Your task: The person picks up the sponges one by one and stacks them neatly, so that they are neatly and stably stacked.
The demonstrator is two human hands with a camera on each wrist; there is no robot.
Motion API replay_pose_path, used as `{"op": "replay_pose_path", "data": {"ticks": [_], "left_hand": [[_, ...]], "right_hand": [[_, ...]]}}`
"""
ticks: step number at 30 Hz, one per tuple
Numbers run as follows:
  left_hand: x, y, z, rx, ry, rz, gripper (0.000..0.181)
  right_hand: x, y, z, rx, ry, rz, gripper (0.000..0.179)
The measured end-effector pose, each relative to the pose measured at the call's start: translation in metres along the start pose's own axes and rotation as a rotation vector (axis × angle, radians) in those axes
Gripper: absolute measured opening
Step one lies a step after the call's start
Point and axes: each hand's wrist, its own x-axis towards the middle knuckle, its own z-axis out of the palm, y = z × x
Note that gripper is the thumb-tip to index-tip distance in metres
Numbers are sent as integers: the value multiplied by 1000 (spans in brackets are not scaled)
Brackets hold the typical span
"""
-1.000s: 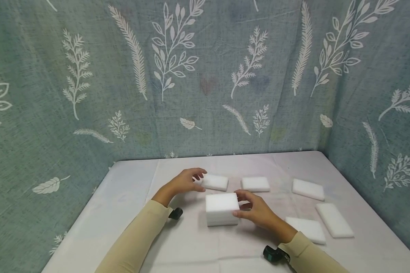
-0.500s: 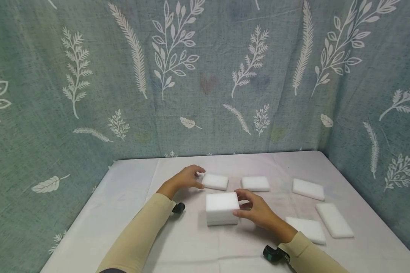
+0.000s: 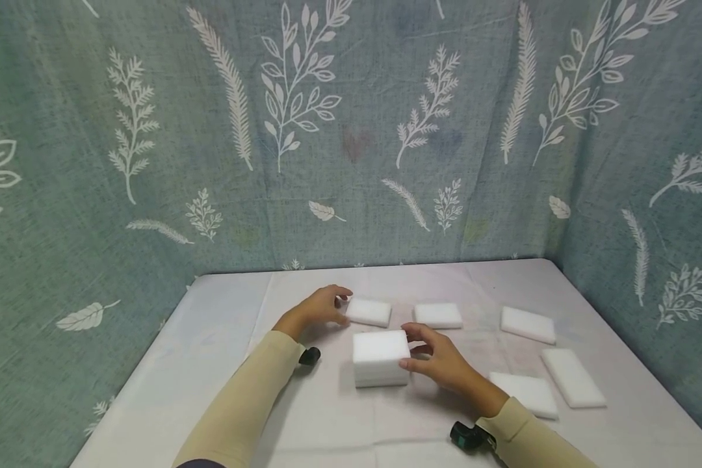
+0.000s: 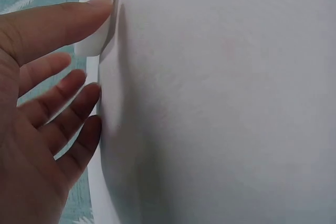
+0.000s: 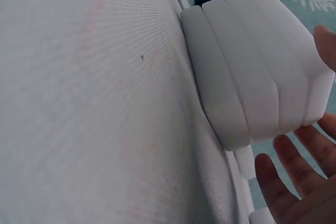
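A stack of several white sponge blocks [image 3: 380, 361] stands on the table. My right hand [image 3: 441, 364] holds its right end, thumb at the near corner and index finger at the far one; in the right wrist view the stack [image 5: 231, 72] shows its seams, with the thumb [image 5: 326, 48] over the upper block. Behind the stack lies a single white sponge block [image 3: 370, 312]. My left hand [image 3: 316, 309] is at its left end, thumb and fingers apart on either side. In the left wrist view the thumb [image 4: 63, 24] overlaps that block [image 4: 97, 35]; contact is unclear.
More loose blocks lie flat: one at the back middle [image 3: 437, 315], one at the back right [image 3: 528, 324], one farther right [image 3: 573, 378], and one partly behind the right forearm [image 3: 525, 394]. A white cloth [image 3: 234, 312] covers the table; leaf-patterned curtains [image 3: 351, 195] surround it.
My left hand has moved slightly away from me and to the right, closer round the end of the block behind the stack. The right hand and the stack have stayed put.
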Motion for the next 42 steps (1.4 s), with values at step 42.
{"op": "replay_pose_path", "data": {"ticks": [42], "left_hand": [[-36, 7, -4, -54, 68, 109, 57]], "right_hand": [[1, 3, 2, 5, 11, -10, 62]]}}
